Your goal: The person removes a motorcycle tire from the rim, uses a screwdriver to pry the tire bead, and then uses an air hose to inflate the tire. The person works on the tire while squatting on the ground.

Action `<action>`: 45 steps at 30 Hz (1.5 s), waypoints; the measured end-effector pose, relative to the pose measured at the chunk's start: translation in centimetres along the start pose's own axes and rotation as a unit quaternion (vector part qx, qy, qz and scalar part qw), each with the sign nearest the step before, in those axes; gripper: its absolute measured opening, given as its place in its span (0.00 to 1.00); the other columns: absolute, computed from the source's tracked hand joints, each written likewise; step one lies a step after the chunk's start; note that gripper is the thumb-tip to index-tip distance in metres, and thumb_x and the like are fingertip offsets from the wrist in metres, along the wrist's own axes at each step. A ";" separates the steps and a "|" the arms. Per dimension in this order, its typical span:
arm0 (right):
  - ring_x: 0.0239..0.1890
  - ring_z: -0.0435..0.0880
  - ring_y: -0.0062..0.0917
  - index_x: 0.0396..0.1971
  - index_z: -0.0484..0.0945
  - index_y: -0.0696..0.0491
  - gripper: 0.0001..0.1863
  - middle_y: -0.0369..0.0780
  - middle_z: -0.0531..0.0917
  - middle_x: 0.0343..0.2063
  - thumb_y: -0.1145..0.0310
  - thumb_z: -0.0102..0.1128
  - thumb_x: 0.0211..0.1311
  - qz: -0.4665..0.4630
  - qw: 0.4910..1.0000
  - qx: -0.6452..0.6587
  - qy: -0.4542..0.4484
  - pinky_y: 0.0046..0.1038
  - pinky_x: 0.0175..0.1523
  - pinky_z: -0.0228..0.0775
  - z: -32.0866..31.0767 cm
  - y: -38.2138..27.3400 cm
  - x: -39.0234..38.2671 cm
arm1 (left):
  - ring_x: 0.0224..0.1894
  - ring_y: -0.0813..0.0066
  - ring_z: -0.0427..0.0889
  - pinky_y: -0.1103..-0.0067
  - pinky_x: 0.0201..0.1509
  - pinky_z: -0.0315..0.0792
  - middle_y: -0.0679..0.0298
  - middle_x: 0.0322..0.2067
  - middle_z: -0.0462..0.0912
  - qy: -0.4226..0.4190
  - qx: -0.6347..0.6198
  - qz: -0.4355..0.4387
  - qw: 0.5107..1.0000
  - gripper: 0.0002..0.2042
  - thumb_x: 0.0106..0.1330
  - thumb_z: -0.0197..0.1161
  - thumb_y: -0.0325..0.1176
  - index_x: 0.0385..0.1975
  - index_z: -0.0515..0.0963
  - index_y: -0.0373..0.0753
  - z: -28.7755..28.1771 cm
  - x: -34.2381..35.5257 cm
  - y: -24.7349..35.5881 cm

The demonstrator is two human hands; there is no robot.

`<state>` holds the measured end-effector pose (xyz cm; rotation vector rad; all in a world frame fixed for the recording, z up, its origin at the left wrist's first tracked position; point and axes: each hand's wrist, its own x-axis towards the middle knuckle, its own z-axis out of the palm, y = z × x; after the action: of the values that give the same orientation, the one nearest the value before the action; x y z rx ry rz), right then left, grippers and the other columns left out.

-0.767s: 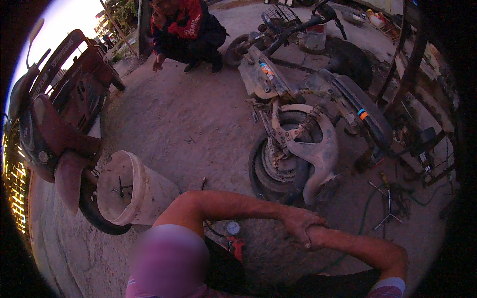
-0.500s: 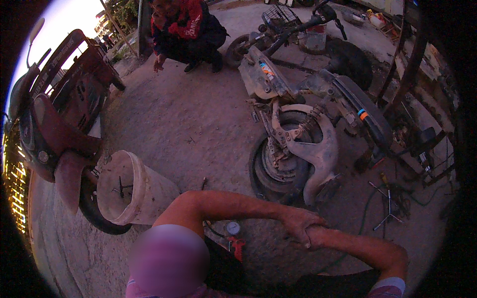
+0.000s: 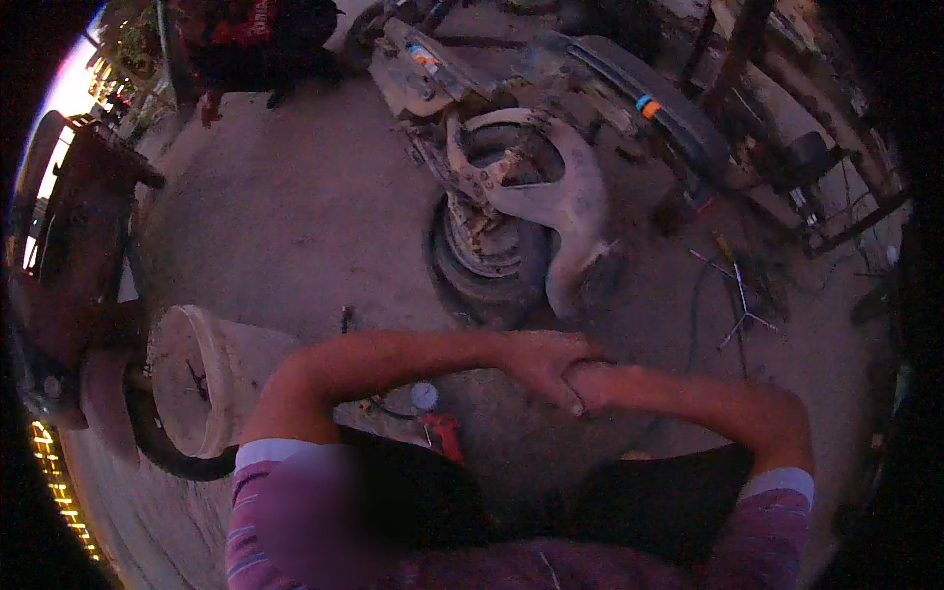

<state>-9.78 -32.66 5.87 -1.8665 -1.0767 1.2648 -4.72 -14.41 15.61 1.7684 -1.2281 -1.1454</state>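
Observation:
Both forearms reach across in front of me and meet at the middle. My left hand (image 3: 543,360) is closed round the right wrist. Of my right hand (image 3: 590,383) only the part by the wrist shows; its fingers are hidden under the left. Neither hand touches a tool. Just beyond them lies a dusty scooter on its side, with its pale swing arm (image 3: 551,204) and a loose-looking tyre (image 3: 534,270) towards me. Below my left forearm, a round dial gauge (image 3: 424,396) with a red handle (image 3: 444,435) sits on the ground.
A pale bucket (image 3: 246,344) lies tipped at left, beside a dark red cargo tricycle (image 3: 74,265). A Y-shaped wrench (image 3: 744,313) rests on the ground at right, among cables. Another person (image 3: 261,49) crouches at the far left. Metal framing (image 3: 733,59) stands at far right.
My view has tipped and shifted, so the scooter now appears higher and further left. More of my sleeves and lap shows. The hands stay clasped.

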 end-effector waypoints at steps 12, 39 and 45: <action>0.56 0.79 0.40 0.50 0.80 0.49 0.20 0.45 0.82 0.50 0.54 0.61 0.62 -0.039 0.998 0.050 -0.009 0.44 0.61 0.67 -1.1 -2.3 0.3 | 0.64 0.48 0.71 0.61 0.67 0.65 0.42 0.61 0.71 0.024 0.017 0.005 1.000 0.49 0.50 0.69 0.59 0.67 0.64 0.30 0.1 -1.1 0.1; 0.50 0.82 0.47 0.46 0.80 0.57 0.17 0.51 0.83 0.44 0.60 0.56 0.64 0.063 0.992 -0.102 0.025 0.47 0.55 0.73 -1.3 -4.6 -1.4 | 0.49 0.66 0.82 0.69 0.55 0.74 0.54 0.48 0.84 0.231 -0.123 -0.203 0.944 0.27 0.64 0.66 0.43 0.58 0.74 0.31 -1.1 -6.4 -13.9; 0.49 0.82 0.46 0.45 0.79 0.57 0.18 0.51 0.84 0.42 0.60 0.58 0.62 0.062 0.994 -0.084 0.036 0.47 0.53 0.73 -1.4 -4.7 -2.2 | 0.51 0.70 0.79 0.70 0.57 0.72 0.57 0.49 0.83 0.196 -0.096 -0.277 0.936 0.25 0.66 0.65 0.42 0.58 0.74 0.32 -1.1 -6.0 -12.8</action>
<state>-10.21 -32.48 11.24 -2.1183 -1.0712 1.1972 -0.33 -4.67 6.32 2.1189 -0.3710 -1.0827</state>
